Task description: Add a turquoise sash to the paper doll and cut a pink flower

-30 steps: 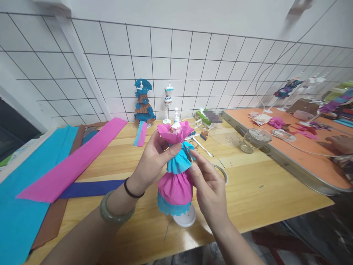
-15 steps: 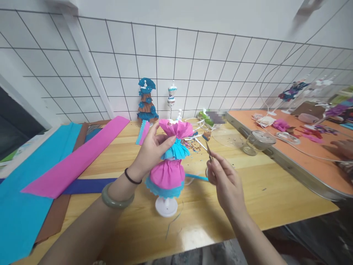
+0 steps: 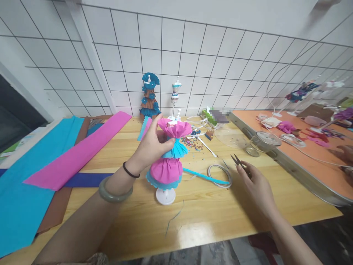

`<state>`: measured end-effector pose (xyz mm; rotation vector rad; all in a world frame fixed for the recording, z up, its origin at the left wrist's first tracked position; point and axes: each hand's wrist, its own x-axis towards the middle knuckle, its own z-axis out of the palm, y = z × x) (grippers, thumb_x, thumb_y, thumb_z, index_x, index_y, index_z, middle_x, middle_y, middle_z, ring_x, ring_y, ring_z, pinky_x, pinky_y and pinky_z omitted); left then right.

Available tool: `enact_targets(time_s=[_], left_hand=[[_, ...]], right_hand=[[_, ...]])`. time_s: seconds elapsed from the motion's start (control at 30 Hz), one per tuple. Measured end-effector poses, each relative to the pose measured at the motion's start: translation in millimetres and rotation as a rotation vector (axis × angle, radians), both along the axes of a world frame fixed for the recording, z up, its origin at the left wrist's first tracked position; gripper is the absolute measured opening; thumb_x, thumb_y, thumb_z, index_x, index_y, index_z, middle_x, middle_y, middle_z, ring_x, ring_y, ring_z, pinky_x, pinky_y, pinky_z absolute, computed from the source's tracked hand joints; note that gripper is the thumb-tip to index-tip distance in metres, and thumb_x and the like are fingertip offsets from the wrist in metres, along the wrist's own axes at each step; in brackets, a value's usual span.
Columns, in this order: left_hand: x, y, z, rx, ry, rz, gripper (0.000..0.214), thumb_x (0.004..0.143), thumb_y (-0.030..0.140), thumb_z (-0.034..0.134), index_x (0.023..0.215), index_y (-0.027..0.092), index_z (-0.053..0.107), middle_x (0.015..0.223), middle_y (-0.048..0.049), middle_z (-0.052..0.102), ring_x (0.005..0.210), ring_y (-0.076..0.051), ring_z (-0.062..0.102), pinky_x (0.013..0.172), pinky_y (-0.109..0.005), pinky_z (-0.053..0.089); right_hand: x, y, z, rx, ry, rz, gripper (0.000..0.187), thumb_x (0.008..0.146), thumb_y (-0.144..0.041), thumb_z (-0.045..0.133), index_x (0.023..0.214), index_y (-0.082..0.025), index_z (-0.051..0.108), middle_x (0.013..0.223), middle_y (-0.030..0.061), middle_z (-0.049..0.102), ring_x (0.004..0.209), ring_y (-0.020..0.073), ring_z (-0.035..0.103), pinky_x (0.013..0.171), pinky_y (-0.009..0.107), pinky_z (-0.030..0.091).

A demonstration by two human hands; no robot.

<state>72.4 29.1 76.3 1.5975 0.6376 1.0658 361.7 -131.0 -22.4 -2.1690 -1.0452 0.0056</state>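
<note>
A small dress form (image 3: 167, 172) stands upright on a round white base, wrapped in pink and blue crepe paper with a ruffled pink top. My left hand (image 3: 153, 143) grips it around the upper body, thumb across the blue paper at the waist. Over the table at the right, my right hand (image 3: 255, 180) holds a pair of small scissors (image 3: 238, 161), blades slightly apart and pointing up and left. Just left of that hand lies a ring of white tape (image 3: 211, 173), with a narrow blue paper strip (image 3: 202, 176) across it.
Pink crepe paper (image 3: 82, 151) and blue crepe paper (image 3: 30, 184) lie at the left. Behind stand a brown-and-blue dressed form (image 3: 149, 96) and a white form (image 3: 175, 90). Paper scraps (image 3: 194, 143) litter the middle. An orange-topped table (image 3: 311, 158) adjoins at right, where another person's hand (image 3: 344, 152) shows.
My right hand has moved right and toward me with the scissors, away from the dress form. The tape ring is now uncovered. My left hand keeps its hold on the form.
</note>
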Motion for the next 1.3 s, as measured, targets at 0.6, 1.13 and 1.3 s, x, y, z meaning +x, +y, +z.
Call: enact_targets(time_s=[0.6, 1.13, 1.3], left_hand=[[-12.9, 9.3, 8.0, 0.035, -0.025, 0.02, 0.079, 0.071, 0.022, 0.065, 0.138, 0.023, 0.023, 0.093, -0.0041, 0.064, 0.083, -0.018, 0.062, 0.065, -0.027, 0.052], [-8.9, 14.0, 9.0, -0.041, -0.18, -0.006, 0.061, 0.067, 0.019, 0.07, 0.122, 0.017, 0.044, 0.116, -0.0104, 0.057, 0.101, -0.023, 0.058, 0.084, -0.039, 0.051], [-8.9, 19.3, 2.1, -0.049, -0.204, -0.043, 0.072, 0.065, 0.016, 0.071, 0.128, 0.02, 0.038, 0.114, -0.0095, 0.058, 0.1, -0.022, 0.059, 0.083, -0.038, 0.051]], right_hand=[[-52.8, 14.6, 4.7, -0.01, -0.626, 0.66, 0.023, 0.086, -0.033, 0.052, 0.1, -0.02, 0.065, 0.098, 0.0099, 0.066, 0.095, 0.0242, 0.056, 0.081, 0.039, 0.043], [-8.0, 30.0, 33.7, -0.064, -0.026, 0.299, 0.026, 0.082, -0.042, 0.046, 0.086, -0.019, 0.058, 0.076, 0.0075, 0.07, 0.071, 0.0229, 0.068, 0.064, 0.031, 0.05], [31.4, 33.6, 31.8, -0.248, -0.289, 0.074, 0.045, 0.079, -0.041, 0.047, 0.111, -0.012, 0.057, 0.093, 0.0163, 0.069, 0.086, 0.0343, 0.066, 0.069, 0.042, 0.05]])
